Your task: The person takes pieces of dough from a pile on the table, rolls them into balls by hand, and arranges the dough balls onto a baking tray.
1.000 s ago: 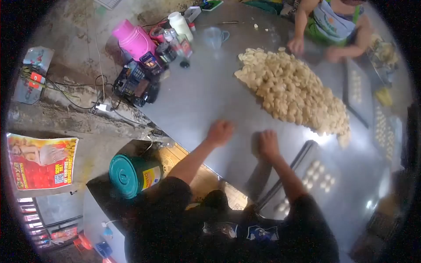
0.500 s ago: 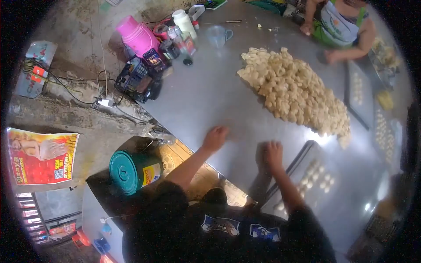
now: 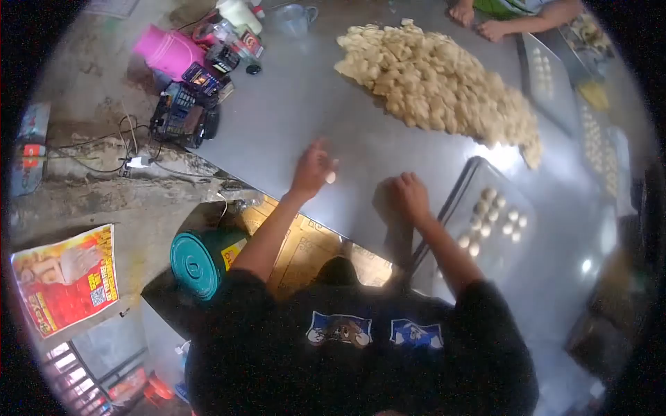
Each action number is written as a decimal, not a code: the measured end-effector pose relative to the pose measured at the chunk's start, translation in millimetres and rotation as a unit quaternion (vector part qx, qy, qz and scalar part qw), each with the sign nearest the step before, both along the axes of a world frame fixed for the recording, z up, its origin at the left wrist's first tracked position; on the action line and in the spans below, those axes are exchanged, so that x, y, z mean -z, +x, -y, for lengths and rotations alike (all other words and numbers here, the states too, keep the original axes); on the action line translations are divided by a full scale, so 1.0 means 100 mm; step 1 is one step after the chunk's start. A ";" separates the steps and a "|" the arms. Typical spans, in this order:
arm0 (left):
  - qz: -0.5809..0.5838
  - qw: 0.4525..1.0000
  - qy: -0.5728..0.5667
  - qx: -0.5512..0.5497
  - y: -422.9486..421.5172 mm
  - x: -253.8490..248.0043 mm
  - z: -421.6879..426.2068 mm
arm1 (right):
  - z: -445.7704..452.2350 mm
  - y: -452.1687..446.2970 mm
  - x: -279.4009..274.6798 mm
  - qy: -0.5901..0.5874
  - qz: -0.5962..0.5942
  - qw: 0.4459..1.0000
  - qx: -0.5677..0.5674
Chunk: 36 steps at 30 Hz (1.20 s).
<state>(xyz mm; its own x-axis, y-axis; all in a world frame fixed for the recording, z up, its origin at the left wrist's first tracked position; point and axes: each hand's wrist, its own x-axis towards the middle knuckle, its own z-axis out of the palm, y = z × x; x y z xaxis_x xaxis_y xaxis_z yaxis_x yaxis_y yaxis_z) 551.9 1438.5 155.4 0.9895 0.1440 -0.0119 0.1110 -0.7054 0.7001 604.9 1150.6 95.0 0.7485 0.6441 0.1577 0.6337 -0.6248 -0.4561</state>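
Observation:
My left hand [image 3: 312, 170] is raised a little over the metal table, its fingers curled and slightly blurred. A small pale dough ball [image 3: 331, 178] shows at the thumb side of that hand, seemingly held there. My right hand [image 3: 412, 197] rests low on the table to the right, palm down with the fingers bent together; whatever is under it is hidden. Just right of it lies a tray [image 3: 474, 165] with several round dough balls [image 3: 488, 206]. Beyond both hands spreads a big heap of dough pieces [image 3: 437, 83].
A co-worker's hands [image 3: 494, 29] rest at the table's far edge. Another tray [image 3: 548, 93] with dough pieces lies at right. A pink bucket [image 3: 170, 54], a dark basket [image 3: 182, 114] and a clear mug [image 3: 295, 21] stand far left. Below the table edge is a green-lidded bucket [image 3: 196, 265].
My view has shifted, so the table contents sit higher. My left hand has turned, and a dough ball now shows at it. My right hand stays low by the tray.

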 end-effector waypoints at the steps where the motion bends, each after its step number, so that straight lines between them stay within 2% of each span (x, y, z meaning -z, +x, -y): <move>1: 0.065 0.998 -0.008 -0.006 -0.11 -0.13 -0.02 | 0.02 -0.05 -0.10 0.001 0.000 1.000 0.007; 2: 0.130 0.991 -0.018 -0.015 -0.19 -0.21 -0.03 | 0.02 -0.14 -0.21 0.055 -0.015 0.998 0.029; 3: 0.129 0.991 -0.019 -0.011 -0.23 -0.18 -0.03 | 0.03 -0.23 -0.30 0.107 -0.031 0.992 0.051; 4: 0.089 0.994 0.040 0.055 -0.27 -0.11 -0.01 | 0.06 -0.28 -0.37 0.107 -0.031 0.992 0.057; 5: 0.050 0.986 0.100 0.122 -0.27 -0.07 0.01 | 0.09 -0.31 -0.45 0.149 -0.097 0.982 0.068; 6: 0.053 0.985 0.097 0.133 -0.27 -0.04 0.04 | 0.13 -0.34 -0.54 0.190 -0.160 0.965 0.082; 8: 0.003 0.993 0.088 0.079 -0.22 0.00 0.20 | 0.28 -0.52 -0.81 0.218 -0.161 0.954 0.126; 10: 0.076 0.994 0.077 0.025 -0.16 -0.07 0.51 | 0.62 -0.68 -0.93 0.235 -0.148 0.937 0.211; 12: -0.014 0.985 0.155 0.081 -0.07 0.15 0.69 | 1.06 -0.86 -0.96 0.259 -0.095 0.936 0.220; 13: -0.008 0.983 0.145 0.112 -0.02 0.16 0.94 | 1.33 -0.94 -0.94 0.253 -0.084 0.931 0.250; 15: 0.105 0.993 -0.010 0.056 0.10 0.06 1.38 | 1.81 -1.07 -0.87 0.280 -0.058 0.904 0.318; 16: 0.171 0.974 0.115 0.092 0.14 -0.15 1.70 | 2.00 -1.13 -0.84 0.280 -0.057 0.878 0.385; 19: 0.081 0.979 -0.054 0.178 0.21 -0.23 2.78 | 2.51 -1.09 -0.95 0.299 -0.012 0.842 0.449; 20: 0.064 0.972 -0.128 0.189 0.18 -0.37 3.17 | 2.62 -1.05 -0.99 0.304 -0.011 0.838 0.453; 22: 0.228 0.931 0.006 0.284 0.20 -0.56 3.76 | 2.84 -0.99 -1.01 0.315 0.037 0.838 0.445; 26: 0.289 0.909 0.035 0.297 0.16 -0.37 4.45 | 3.11 -0.87 -0.79 0.308 0.050 0.835 0.453; 28: 0.234 0.913 0.140 0.304 0.08 -0.08 4.53 | 3.18 -0.89 -0.55 0.232 -0.043 0.863 0.447; 29: 0.236 0.913 0.148 0.298 0.04 0.02 4.57 | 3.23 -0.89 -0.51 0.238 -0.042 0.865 0.439; 31: 0.163 0.930 0.147 0.293 0.05 0.07 4.57 | 3.23 -0.88 -0.52 0.221 -0.020 0.880 0.421; 32: 0.159 0.933 0.138 0.292 0.01 0.02 4.53 | 3.21 -0.93 -0.52 0.236 -0.077 0.867 0.433; 33: 0.164 0.936 0.131 0.283 0.07 -0.07 4.49 | 3.23 -0.89 -0.51 0.248 -0.128 0.856 0.435; 34: 0.177 0.940 0.151 0.251 0.16 -0.17 4.40 | 3.23 -0.86 -0.52 0.258 -0.097 0.868 0.413; 36: 0.277 0.934 0.078 0.211 0.26 -0.32 4.23 | 3.25 -0.92 -0.46 0.260 -0.067 0.871 0.411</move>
